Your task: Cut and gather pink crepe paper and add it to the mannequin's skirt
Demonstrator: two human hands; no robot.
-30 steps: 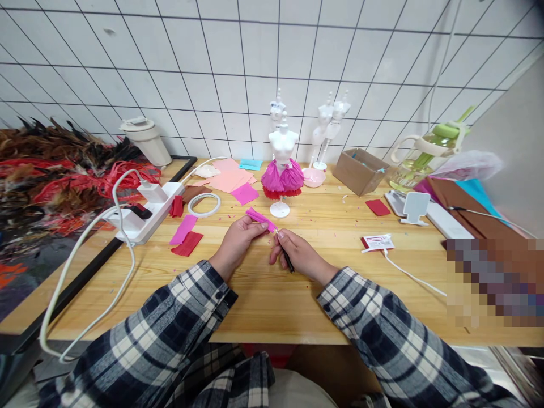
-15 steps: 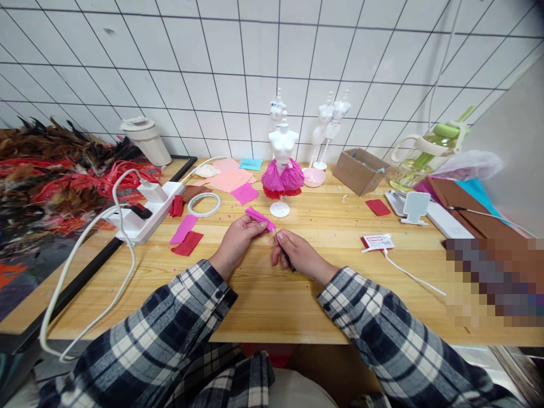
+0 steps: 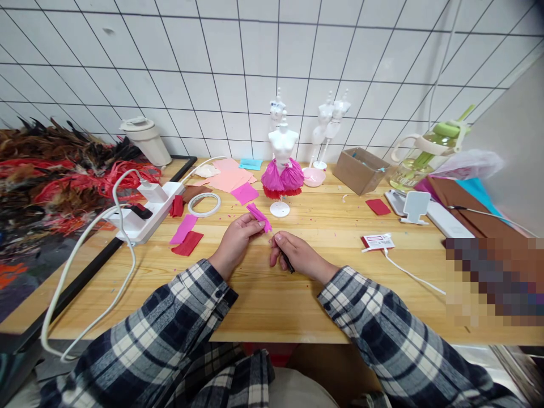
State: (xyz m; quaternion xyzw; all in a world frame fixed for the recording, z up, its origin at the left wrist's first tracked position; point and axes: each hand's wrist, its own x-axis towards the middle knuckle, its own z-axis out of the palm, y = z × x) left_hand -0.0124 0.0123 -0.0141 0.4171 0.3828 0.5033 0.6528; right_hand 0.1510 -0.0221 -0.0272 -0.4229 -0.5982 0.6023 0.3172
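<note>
My left hand [image 3: 238,238] pinches a strip of magenta crepe paper [image 3: 259,217] between thumb and fingers, its far end sticking up to the left. Closed around a slim black-handled tool [image 3: 288,263] is my right hand [image 3: 295,249], a little to the right of the strip. The tool's tip is mostly hidden by the fingers, so its kind is unclear. Just beyond both hands stands a small white mannequin [image 3: 283,141] on a round base, wearing a magenta skirt [image 3: 282,175] with a red lower edge.
Left of my hands lie a tape roll [image 3: 204,204], magenta paper [image 3: 183,229], red paper [image 3: 187,243] and a white power strip [image 3: 151,218] with looping cables. Behind are peach sheets [image 3: 229,174] and a cardboard box [image 3: 360,171]. A bottle [image 3: 425,153] and phone stand [image 3: 415,208] stand right.
My right hand and the tool have drawn slightly away from the magenta strip, leaving a small gap. The strip's near end has shifted a little left and tilted more steeply.
</note>
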